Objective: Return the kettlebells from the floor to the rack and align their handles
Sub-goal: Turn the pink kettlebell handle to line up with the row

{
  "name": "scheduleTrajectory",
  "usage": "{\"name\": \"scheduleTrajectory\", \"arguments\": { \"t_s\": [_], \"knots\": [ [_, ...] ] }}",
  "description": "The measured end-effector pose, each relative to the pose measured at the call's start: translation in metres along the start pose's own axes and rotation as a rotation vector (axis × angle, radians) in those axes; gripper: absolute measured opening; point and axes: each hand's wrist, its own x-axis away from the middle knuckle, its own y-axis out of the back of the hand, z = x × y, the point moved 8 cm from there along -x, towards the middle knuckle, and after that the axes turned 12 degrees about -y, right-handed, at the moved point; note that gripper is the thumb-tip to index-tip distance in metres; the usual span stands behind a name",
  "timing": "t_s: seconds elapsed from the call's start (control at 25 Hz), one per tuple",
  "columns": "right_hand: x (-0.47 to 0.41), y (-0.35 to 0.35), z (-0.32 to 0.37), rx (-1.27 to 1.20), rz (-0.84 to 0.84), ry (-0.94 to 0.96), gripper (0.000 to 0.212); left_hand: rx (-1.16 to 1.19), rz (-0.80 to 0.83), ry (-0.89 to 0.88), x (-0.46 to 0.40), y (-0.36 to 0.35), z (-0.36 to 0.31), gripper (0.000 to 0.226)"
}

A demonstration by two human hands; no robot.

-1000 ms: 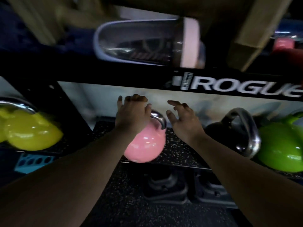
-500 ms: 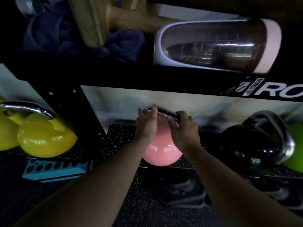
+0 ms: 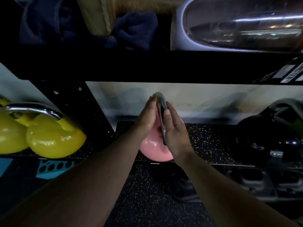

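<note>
A pink kettlebell (image 3: 152,149) sits on the rack's speckled lower shelf (image 3: 209,141), near its front edge. Its steel handle (image 3: 161,112) now runs front to back, pointing away from me. My left hand (image 3: 146,116) presses flat against the handle's left side. My right hand (image 3: 174,133) presses against its right side, fingers extended along the steel. The handle is pinched between both palms.
Two yellow kettlebells (image 3: 54,140) with a chrome handle stand at the left. A black kettlebell (image 3: 268,136) stands at the right. The black upper rack beam (image 3: 147,66) hangs just above my hands, carrying a clear bottle (image 3: 237,25) and dark cloth (image 3: 134,28). Dark weights lie on the floor below.
The handle has turned from sideways to front-to-back. My hands went from gripping its top to pressing flat on both sides. The view shifted left and closer.
</note>
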Motion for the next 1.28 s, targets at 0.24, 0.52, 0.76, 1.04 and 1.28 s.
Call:
{"name": "scheduleTrajectory", "arguments": {
  "t_s": [0.24,0.52,0.76,1.04,1.28],
  "knots": [
    [-0.015,-0.006,0.004,-0.085,-0.026,-0.04,0.048,-0.016,-0.014,-0.016,-0.019,0.0,-0.006,0.06],
    [-0.012,-0.023,-0.008,-0.288,0.0,-0.018,0.045,-0.049,0.031,-0.014,-0.012,0.005,0.001,0.05],
    [-0.01,-0.031,-0.01,-0.326,0.004,0.0,0.043,-0.047,0.037,-0.03,-0.007,0.008,-0.002,0.043],
    [-0.007,-0.025,-0.005,-0.261,-0.003,-0.003,0.045,-0.03,0.012,-0.046,-0.005,0.006,-0.002,0.057],
    [-0.01,-0.021,-0.009,-0.195,0.019,-0.021,0.046,-0.074,0.02,-0.084,-0.001,0.003,-0.003,0.064]
  ]
}}
